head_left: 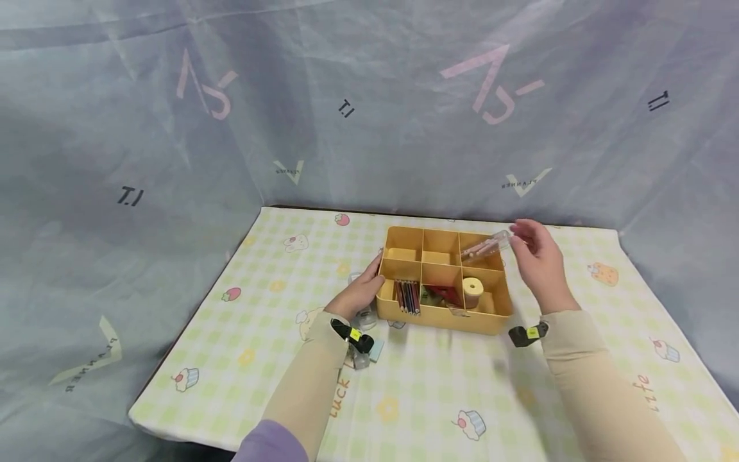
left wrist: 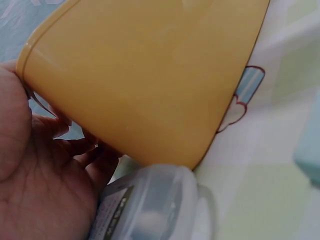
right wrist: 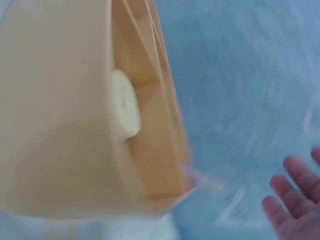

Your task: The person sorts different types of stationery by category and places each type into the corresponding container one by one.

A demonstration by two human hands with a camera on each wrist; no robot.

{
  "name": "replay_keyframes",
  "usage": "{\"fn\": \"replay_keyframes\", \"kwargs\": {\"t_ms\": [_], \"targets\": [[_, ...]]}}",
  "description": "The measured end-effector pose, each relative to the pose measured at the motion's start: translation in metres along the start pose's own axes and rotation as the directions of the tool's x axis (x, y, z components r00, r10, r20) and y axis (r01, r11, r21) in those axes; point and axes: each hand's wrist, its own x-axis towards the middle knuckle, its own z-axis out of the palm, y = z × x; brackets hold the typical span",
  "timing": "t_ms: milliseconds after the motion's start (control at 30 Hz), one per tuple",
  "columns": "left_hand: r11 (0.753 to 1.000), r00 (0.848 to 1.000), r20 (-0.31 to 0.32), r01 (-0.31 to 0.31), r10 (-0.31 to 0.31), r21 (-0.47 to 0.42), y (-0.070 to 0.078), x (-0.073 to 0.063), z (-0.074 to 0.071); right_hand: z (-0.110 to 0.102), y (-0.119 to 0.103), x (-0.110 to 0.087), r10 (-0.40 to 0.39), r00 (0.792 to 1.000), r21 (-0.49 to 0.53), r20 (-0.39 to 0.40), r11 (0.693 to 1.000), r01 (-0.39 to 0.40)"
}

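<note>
A yellow divided storage box (head_left: 444, 321) stands on the table. My left hand (head_left: 360, 292) grips its left end, thumb at the rim; in the left wrist view the fingers (left wrist: 102, 165) curl against the outer wall. To the right of the box, my right hand (head_left: 539, 260) is raised with loosely bent fingers. Near it, a clear case of pinkish sticks (head_left: 485, 249) leans out of the back right compartment. The right wrist view shows the fingers (right wrist: 300, 172) apart from the box. Front compartments hold colored pencils (head_left: 407, 296), a red triangular piece (head_left: 447, 294) and a cream-lidded cylinder (head_left: 473, 290).
By my left hand lies a clear plastic container (left wrist: 150, 205) with a dark label. A pale blue block (head_left: 376, 350) and other small items sit beside my left wrist. A checked cloth (head_left: 242, 359) covers the table, and a grey-blue curtain (head_left: 369, 128) hangs behind it.
</note>
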Motion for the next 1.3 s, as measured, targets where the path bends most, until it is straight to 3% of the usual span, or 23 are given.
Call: {"fn": "replay_keyframes", "kwargs": {"t_ms": [100,200,400,467,533,633,700,833,900,967,1033,1133,1200,1300], "targets": [[1.0,1.0,0.004,-0.003,0.003,-0.012,-0.001,0.0,0.0,-0.004,0.021,-0.002,0.201,0.979,0.187,0.043,0.96,-0.206],[1.0,1.0,0.005,0.0,0.0,-0.014,-0.002,0.001,0.0,0.002,0.045,-0.008,0.325,0.934,0.37,0.146,0.858,-0.356],[1.0,1.0,0.0,0.013,-0.013,0.004,0.0,0.003,0.001,0.022,0.077,-0.024,0.384,0.854,0.556,0.35,0.649,-0.52],[1.0,1.0,0.008,0.011,-0.011,0.0,-0.001,0.003,0.0,0.028,0.079,-0.028,0.392,0.839,0.593,0.378,0.593,-0.544],[1.0,1.0,0.016,0.005,-0.005,-0.009,-0.002,0.003,-0.001,0.032,0.081,-0.032,0.4,0.836,0.624,0.375,0.558,-0.547],[0.999,1.0,0.018,-0.024,0.025,-0.034,-0.002,0.002,-0.001,0.034,0.084,-0.036,0.401,0.848,0.667,0.347,0.531,-0.524],[0.998,0.999,-0.012,-0.045,0.045,-0.032,0.0,0.001,-0.001,0.035,0.087,-0.037,0.401,0.854,0.679,0.331,0.527,-0.511],[0.995,0.984,-0.148,-0.095,0.097,0.018,0.011,0.0,-0.005,0.035,0.089,-0.036,0.388,0.864,0.693,0.32,0.527,-0.493],[0.993,0.969,-0.227,-0.08,0.098,0.09,0.016,0.0,-0.008,0.035,0.089,-0.035,0.385,0.867,0.698,0.314,0.526,-0.487],[0.981,0.954,-0.292,-0.015,0.072,0.192,0.022,0.0,-0.01,0.035,0.088,-0.035,0.383,0.869,0.707,0.314,0.516,-0.483],[0.948,0.942,-0.336,0.097,0.011,0.303,0.024,0.001,-0.01,0.035,0.088,-0.035,0.384,0.868,0.714,0.314,0.507,-0.482],[0.854,0.924,-0.369,0.27,-0.1,0.445,0.024,-0.001,-0.008,0.035,0.088,-0.035,0.396,0.862,0.713,0.317,0.5,-0.492],[0.79,0.916,-0.376,0.329,-0.136,0.517,0.022,-0.002,-0.006,0.035,0.088,-0.036,0.402,0.858,0.712,0.318,0.497,-0.497],[0.74,0.915,-0.377,0.353,-0.145,0.572,0.019,-0.003,-0.004,0.035,0.088,-0.037,0.411,0.854,0.713,0.318,0.49,-0.501]]}}
